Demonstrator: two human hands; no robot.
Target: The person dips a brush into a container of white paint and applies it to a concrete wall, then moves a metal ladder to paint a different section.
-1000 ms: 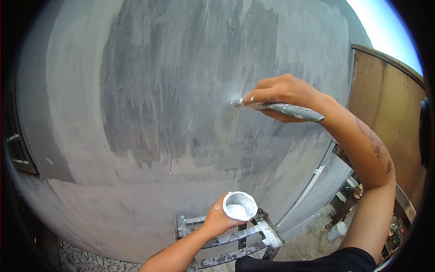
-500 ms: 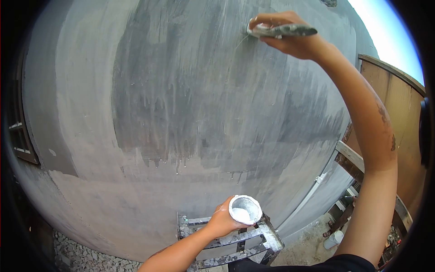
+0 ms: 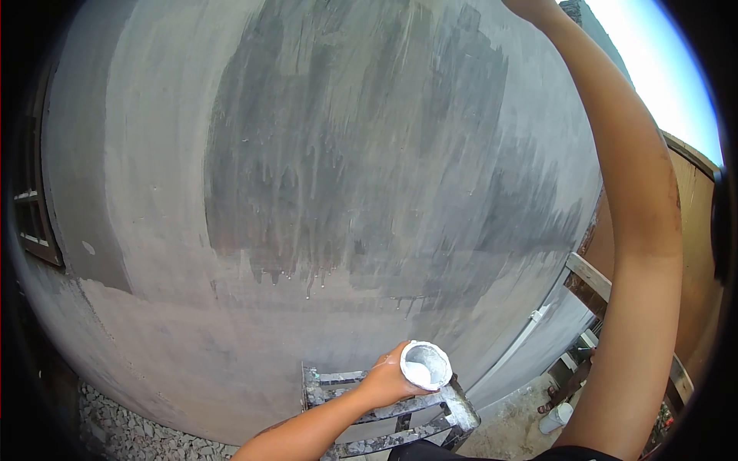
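My left hand (image 3: 387, 378) is wrapped around a small cup (image 3: 428, 361) with a white-crusted rim and white paint in the bottom. It is held tilted toward me, low in front of the wall. At the top edge of the view my right hand (image 3: 532, 9) is cut off by the frame. Its fingers and anything in them are out of sight. The grey wall (image 3: 369, 154) facing me carries dark, wet-looking streaks, with several drips along their lower edge.
Below the cup stands a paint-spattered slatted metal ladder or stand (image 3: 400, 415). Gravel (image 3: 131, 422) lies at lower left, near a window frame (image 3: 34, 223). On the right are a wooden rail (image 3: 590, 275), a white bucket (image 3: 555, 417), a brown panel (image 3: 699, 230) and a person's feet.
My right hand, which held a paintbrush against the wall, has risen mostly out of the frame. The view has shifted slightly, and my left hand still holds the cup.
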